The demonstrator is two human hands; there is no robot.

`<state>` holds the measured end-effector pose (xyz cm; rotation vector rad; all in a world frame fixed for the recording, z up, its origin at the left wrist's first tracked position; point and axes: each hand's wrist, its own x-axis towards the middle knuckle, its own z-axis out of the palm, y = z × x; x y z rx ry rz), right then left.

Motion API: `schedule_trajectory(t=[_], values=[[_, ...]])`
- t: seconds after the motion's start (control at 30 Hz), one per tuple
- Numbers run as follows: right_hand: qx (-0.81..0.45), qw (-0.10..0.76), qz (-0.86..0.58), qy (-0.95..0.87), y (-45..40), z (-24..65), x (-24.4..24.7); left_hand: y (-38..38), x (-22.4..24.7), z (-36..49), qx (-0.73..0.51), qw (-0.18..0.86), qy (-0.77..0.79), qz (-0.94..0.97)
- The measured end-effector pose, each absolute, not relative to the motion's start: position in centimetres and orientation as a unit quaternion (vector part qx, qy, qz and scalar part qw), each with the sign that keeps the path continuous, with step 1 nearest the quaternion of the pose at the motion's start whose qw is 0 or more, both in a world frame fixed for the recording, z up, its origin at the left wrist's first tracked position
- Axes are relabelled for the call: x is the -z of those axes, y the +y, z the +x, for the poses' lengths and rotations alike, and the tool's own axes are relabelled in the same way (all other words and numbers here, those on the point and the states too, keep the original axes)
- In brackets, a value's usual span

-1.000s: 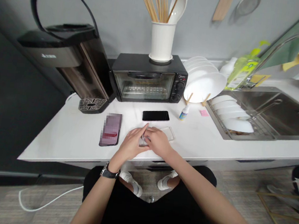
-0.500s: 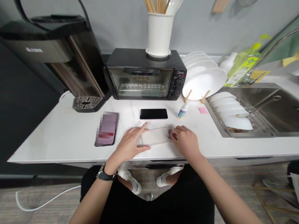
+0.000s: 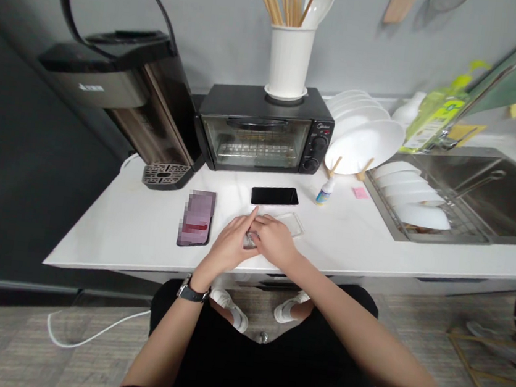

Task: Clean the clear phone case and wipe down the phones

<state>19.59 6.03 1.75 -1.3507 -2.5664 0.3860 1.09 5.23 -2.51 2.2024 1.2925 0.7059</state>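
A clear phone case (image 3: pixel 292 223) lies flat on the white counter, its left part covered by both hands. My left hand (image 3: pixel 233 240) is at its left end, thumb and forefinger around the edge. Over the left part of the case, my right hand (image 3: pixel 274 239) has its fingers closed on something small and greyish, too hidden to name. The two hands touch or nearly touch. Just behind them lies a black phone (image 3: pixel 275 196). A small white bottle (image 3: pixel 325 192) stands behind and to the right, with a pink pad (image 3: pixel 359 192) beside it.
A second phone (image 3: pixel 197 218) lies to the left on the counter (image 3: pixel 109 232). Behind stand a water dispenser (image 3: pixel 155 113), a toaster oven (image 3: pixel 264 138) and racked plates (image 3: pixel 366 144). On the right is a sink (image 3: pixel 495 196) with bowls (image 3: pixel 423 215) on a rack.
My right hand has moved left along the case, from its right end to beside my left hand. The case's right end is now uncovered. The view has shifted slightly left.
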Motion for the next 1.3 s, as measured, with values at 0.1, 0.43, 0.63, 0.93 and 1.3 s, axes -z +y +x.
schedule_trajectory(t=[0.1,0.43,0.63,0.93,1.3], values=[[-0.151,0.095,-0.437,-0.881,5.4,21.0,-2.2,5.0,2.2,1.1,-0.249,0.244,0.477,0.807],[-0.044,0.045,-0.609,-0.791,3.4,28.2,-3.1,4.5,1.5,1.2,-0.239,0.243,0.460,0.820],[0.002,0.057,-0.644,-0.763,4.6,28.1,-2.2,4.9,1.4,1.3,-0.224,0.257,0.458,0.821],[-0.039,0.081,-0.551,-0.830,5.9,21.5,-1.4,5.0,1.6,1.4,-0.233,0.262,0.467,0.812],[-0.150,0.119,-0.468,-0.863,4.3,23.1,-2.4,4.4,1.9,1.3,-0.242,0.218,0.467,0.822]])
